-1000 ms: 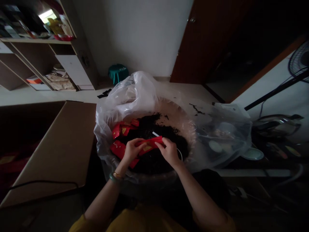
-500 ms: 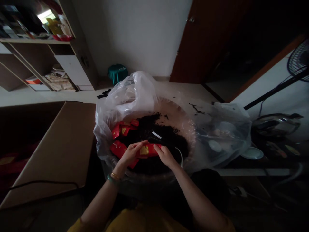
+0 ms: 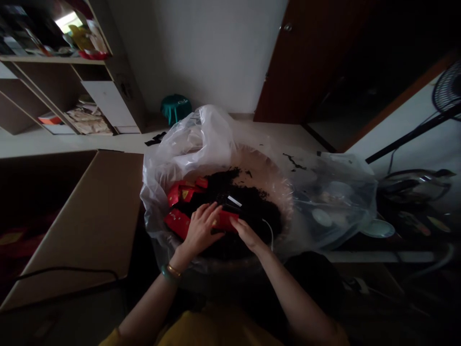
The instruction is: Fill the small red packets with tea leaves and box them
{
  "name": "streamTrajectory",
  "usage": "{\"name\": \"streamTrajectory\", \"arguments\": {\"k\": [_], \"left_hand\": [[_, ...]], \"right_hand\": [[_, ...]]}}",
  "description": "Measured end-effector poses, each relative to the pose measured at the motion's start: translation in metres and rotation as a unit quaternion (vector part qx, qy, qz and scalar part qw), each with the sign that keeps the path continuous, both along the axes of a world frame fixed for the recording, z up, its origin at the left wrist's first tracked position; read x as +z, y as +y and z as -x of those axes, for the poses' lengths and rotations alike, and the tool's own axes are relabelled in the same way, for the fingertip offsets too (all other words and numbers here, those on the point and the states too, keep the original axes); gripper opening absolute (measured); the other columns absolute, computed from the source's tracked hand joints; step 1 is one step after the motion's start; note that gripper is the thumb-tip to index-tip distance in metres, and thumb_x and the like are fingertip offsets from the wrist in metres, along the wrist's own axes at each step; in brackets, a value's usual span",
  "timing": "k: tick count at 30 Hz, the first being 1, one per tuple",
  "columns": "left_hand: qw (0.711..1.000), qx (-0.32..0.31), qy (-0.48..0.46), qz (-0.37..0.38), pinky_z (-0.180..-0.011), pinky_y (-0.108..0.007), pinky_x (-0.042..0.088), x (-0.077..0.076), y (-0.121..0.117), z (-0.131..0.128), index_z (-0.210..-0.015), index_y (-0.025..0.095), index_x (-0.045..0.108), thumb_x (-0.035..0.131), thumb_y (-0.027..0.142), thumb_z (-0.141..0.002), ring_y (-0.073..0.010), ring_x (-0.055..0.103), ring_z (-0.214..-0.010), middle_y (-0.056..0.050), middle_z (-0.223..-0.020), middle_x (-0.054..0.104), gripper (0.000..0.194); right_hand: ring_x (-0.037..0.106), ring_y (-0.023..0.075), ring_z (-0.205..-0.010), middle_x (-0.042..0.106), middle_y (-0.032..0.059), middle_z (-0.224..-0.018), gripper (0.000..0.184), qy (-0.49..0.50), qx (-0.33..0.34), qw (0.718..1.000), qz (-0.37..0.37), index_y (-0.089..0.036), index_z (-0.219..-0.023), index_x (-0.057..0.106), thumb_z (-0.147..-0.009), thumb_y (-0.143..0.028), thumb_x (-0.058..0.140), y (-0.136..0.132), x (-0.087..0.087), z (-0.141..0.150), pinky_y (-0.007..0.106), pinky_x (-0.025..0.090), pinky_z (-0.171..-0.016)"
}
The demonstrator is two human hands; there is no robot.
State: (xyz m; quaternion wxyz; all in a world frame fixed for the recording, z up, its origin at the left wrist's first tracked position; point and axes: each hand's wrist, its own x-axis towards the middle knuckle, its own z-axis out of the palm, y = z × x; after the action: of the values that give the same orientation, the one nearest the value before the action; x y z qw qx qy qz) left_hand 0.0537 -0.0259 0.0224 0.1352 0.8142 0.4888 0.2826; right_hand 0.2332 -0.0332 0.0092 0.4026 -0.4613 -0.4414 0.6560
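Observation:
My right hand (image 3: 248,234) pinches the right end of a red packet (image 3: 227,221), thumb on top. Over the packet's left end lies my left hand (image 3: 202,228), its fingers outstretched and its thumb spread away from them, hiding that end. Both hands are above a round tub (image 3: 261,166) lined with clear plastic. Dark loose leaf-like material (image 3: 252,202) covers much of its bottom. More red packets (image 3: 179,222) lie at the tub's left side, some crumpled. A narrow white strip (image 3: 235,201) sits just beyond the held packet. A thin white curved piece (image 3: 271,233) shows near my right hand.
An open cardboard box (image 3: 90,216) stands on the left, with red items in its dark inside. To the right are a plastic bag (image 3: 324,202), a pale dish (image 3: 378,228) and a fan (image 3: 446,91). A green-covered stool (image 3: 176,109) stands by the wall.
The packet has tipped from a narrow upright fold to lying flatter and lower. My left hand has loosened its pinch and spread its fingers across it; my right hand keeps its hold.

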Motion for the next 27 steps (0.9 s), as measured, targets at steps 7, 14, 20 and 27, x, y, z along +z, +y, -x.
{"name": "streamTrajectory", "arguments": {"k": [7, 14, 20, 27], "left_hand": [[0.993, -0.039, 0.114, 0.0, -0.096, -0.045, 0.043, 0.006, -0.004, -0.009, -0.133, 0.023, 0.049, 0.067, 0.015, -0.075, -0.0294, 0.05, -0.119, -0.012, -0.13, 0.059, 0.061], [0.993, -0.03, 0.108, 0.03, -0.088, -0.042, 0.047, -0.003, -0.006, -0.014, -0.125, 0.018, 0.054, 0.068, 0.015, -0.072, -0.028, 0.057, -0.108, -0.012, -0.122, 0.062, 0.056], [0.998, 0.053, -0.018, 0.018, -0.086, -0.036, 0.049, -0.01, 0.007, 0.005, -0.108, 0.019, 0.063, 0.074, 0.019, -0.068, -0.0242, 0.062, -0.096, -0.009, -0.103, 0.069, 0.041], [0.925, 0.245, -0.258, 0.133, -0.061, -0.027, 0.05, -0.012, 0.031, 0.046, -0.104, 0.016, 0.064, 0.081, 0.04, -0.055, -0.0139, 0.059, -0.06, -0.001, -0.078, 0.068, 0.057]], "right_hand": [[0.06, 0.0241, -0.111, 0.07, 0.007, -0.11, 0.064, -0.056, 0.045, 0.996, -0.052, -0.02, -0.111, 0.067, -0.079, -0.072, 0.048, 0.002, 0.001, 0.0, 0.044, 0.041, -0.104], [0.065, 0.0231, -0.095, 0.072, 0.0047, -0.082, 0.067, -0.093, 0.074, 0.988, -0.102, -0.02, -0.09, 0.072, -0.081, -0.076, 0.036, 0.004, 0.016, 0.0, 0.042, 0.051, -0.09], [0.067, 0.0223, -0.088, 0.072, 0.0088, -0.084, 0.067, -0.13, -0.013, 0.978, -0.161, -0.015, -0.088, 0.07, -0.093, -0.063, 0.022, 0.013, 0.017, -0.002, 0.041, 0.051, -0.087], [0.032, 0.0316, -0.138, 0.047, 0.0161, -0.142, 0.06, -0.461, 0.153, 0.761, -0.429, -0.018, -0.134, 0.05, -0.079, -0.034, 0.068, 0.004, -0.023, 0.013, 0.054, 0.028, -0.11]]}}
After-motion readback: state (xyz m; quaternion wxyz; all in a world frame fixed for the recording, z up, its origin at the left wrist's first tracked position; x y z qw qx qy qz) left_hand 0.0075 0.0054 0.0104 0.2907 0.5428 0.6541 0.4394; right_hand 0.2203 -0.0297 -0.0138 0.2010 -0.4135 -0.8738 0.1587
